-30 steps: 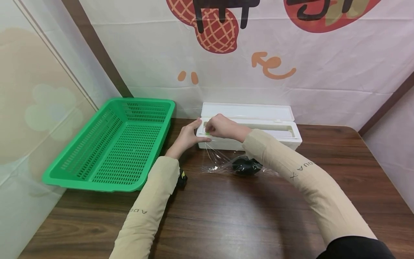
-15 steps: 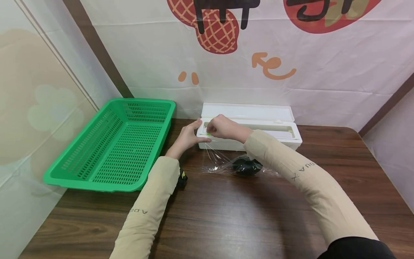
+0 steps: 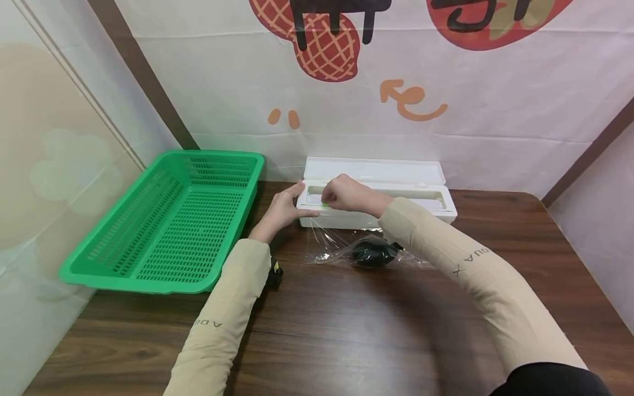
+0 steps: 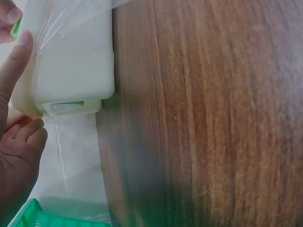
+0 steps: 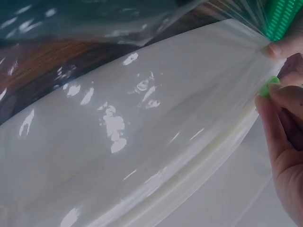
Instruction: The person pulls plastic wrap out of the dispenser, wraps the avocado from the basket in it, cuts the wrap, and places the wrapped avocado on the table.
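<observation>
Wood-grain table [image 3: 327, 330], with: your right hand [image 3: 351, 195], fingertips pinched on a green tab [image 5: 268, 89], now slightly farther right along the white box [image 3: 342, 221], its pass seemingly only begun. Your left hand [image 3: 279, 213], thumb and fingers spread, holds the box's left end; clear film [image 3: 324, 256] drapes from its front around a black object [image 3: 372, 254].

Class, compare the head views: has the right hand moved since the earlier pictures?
Yes: the right hand has shifted slightly rightward along the white film dispenser, away from its left end.
</observation>
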A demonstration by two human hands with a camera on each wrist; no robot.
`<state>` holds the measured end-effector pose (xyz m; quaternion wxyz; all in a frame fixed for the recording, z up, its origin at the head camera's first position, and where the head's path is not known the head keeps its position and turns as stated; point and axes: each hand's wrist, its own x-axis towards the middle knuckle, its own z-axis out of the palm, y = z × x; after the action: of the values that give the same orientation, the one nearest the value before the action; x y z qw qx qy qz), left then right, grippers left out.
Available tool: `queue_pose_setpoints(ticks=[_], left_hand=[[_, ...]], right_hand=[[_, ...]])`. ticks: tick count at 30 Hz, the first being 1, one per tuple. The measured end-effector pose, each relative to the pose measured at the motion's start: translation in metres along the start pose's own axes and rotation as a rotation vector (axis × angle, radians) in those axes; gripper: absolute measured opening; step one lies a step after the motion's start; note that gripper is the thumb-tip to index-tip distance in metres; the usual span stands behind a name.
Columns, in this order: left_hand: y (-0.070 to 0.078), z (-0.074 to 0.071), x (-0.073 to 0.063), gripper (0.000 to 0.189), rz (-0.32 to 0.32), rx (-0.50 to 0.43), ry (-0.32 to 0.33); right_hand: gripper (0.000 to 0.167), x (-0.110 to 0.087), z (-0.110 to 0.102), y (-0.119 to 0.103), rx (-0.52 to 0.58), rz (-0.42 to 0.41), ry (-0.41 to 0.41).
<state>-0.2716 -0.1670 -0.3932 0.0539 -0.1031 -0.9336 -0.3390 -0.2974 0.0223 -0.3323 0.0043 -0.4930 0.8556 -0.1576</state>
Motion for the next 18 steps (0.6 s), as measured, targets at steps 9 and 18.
queue_pose_setpoints(ticks=[9,18], left_hand=[[-0.0029,-0.0005,-0.0004,0.091,0.014,0.005,-0.004],[-0.0039,-0.0014,0.0007,0.092,0.006,0.002,0.001]], right_hand=[[0.013,-0.0013,-0.0019,0.0018,0.041,0.048,-0.023],[0.012,-0.002,-0.0032,0.0061,0.059,0.052,-0.033]])
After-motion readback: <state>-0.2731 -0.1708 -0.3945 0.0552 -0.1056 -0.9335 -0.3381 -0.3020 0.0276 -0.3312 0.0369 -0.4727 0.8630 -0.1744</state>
